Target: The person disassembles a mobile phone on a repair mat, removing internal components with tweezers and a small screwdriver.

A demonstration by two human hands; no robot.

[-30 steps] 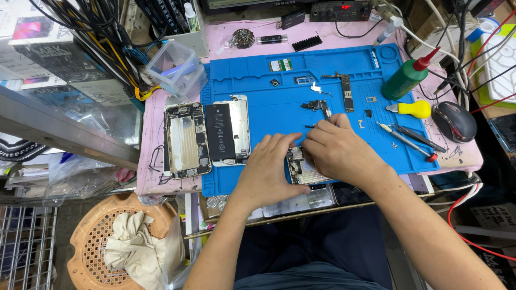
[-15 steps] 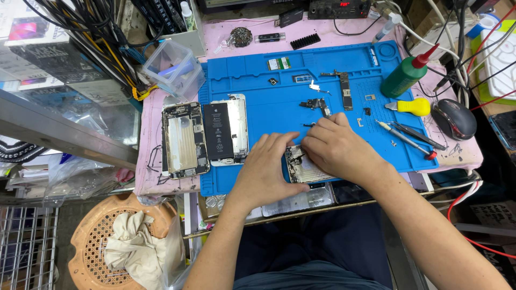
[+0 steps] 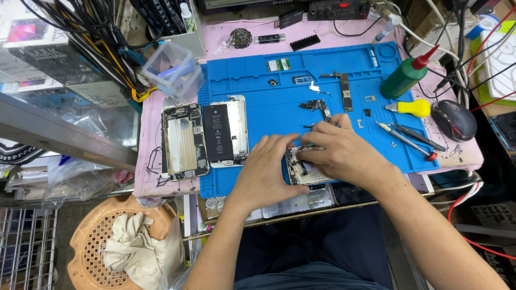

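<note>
Little displacement is recorded between the earlier frames and the present one: both hands are held over the same small phone assembly at the near edge of the blue repair mat, and only the fingers of the right hand are shifted slightly. The work on that part is therefore judged to be in the same fine step, not finished.

The left hand is closed against the assembly at its 9 o'clock side, steadying it. The right hand is curled over the assembly from 3 o'clock, fingertips pressed on its upper edge; whether a small part or tool is pinched there cannot be told.

An opened phone housing and a panel carrying a black battery are laid side by side at 9 o'clock of the hands. A logic board and small loose parts are placed at 12 o'clock. A green bottle, a yellow-handled tool and a screwdriver are set at 2 o'clock, well apart from the hands.
</note>
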